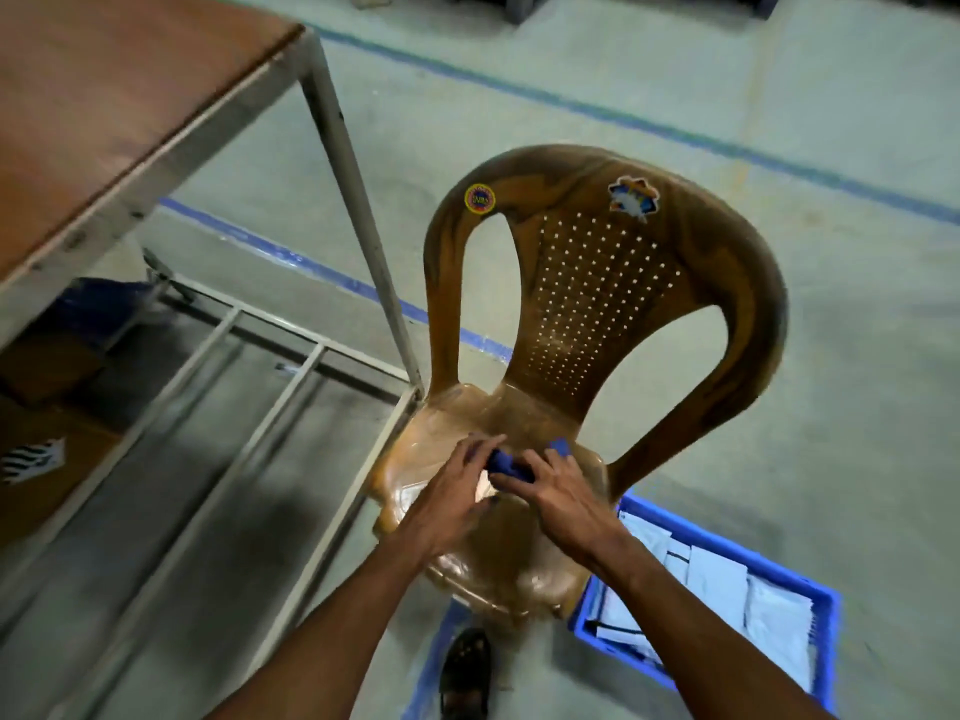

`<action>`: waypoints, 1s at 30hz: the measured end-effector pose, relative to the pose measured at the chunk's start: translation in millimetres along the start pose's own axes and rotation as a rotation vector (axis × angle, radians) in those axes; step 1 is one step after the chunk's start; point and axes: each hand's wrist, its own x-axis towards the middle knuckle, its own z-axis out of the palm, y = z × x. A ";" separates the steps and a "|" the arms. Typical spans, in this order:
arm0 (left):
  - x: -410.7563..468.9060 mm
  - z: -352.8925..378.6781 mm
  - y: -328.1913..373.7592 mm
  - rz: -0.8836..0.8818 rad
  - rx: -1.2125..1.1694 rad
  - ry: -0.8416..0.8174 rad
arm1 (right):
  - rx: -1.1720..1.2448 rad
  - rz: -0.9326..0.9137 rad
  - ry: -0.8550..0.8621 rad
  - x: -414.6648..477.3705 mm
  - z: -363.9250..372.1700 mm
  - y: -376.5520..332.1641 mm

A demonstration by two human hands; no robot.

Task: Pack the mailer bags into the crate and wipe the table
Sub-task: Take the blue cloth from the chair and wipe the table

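Cloth [505,463] pinched between left fingers [482,446], right fingers [519,479].

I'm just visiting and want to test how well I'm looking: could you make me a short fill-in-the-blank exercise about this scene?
1. The left hand and right hand grip a cloth coloured ___.
2. They hold it over the ___ of the brown chair.
3. The white mailer bags lie ___ the blue crate.
4. The crate stands on the floor to the chair's ___.
Missing words: blue; seat; inside; right.
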 end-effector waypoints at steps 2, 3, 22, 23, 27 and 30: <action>-31.7 -33.8 37.2 0.067 0.102 0.110 | -0.030 -0.145 0.100 -21.9 -50.7 -22.6; -51.8 -51.5 55.2 0.091 0.148 0.178 | -0.054 -0.184 0.152 -35.7 -74.2 -32.5; -565.3 -279.7 202.2 0.192 -0.458 1.315 | 0.719 -0.796 0.716 -179.6 -293.6 -413.9; -595.3 -280.2 191.7 0.160 -0.383 1.366 | 0.713 -0.847 0.699 -181.2 -285.9 -442.9; -719.0 -264.4 141.5 -0.064 -0.140 1.524 | 0.705 -1.017 0.592 -190.9 -256.6 -557.4; -800.2 -243.5 103.2 -0.235 0.034 1.515 | 0.687 -1.126 0.514 -205.9 -233.2 -638.8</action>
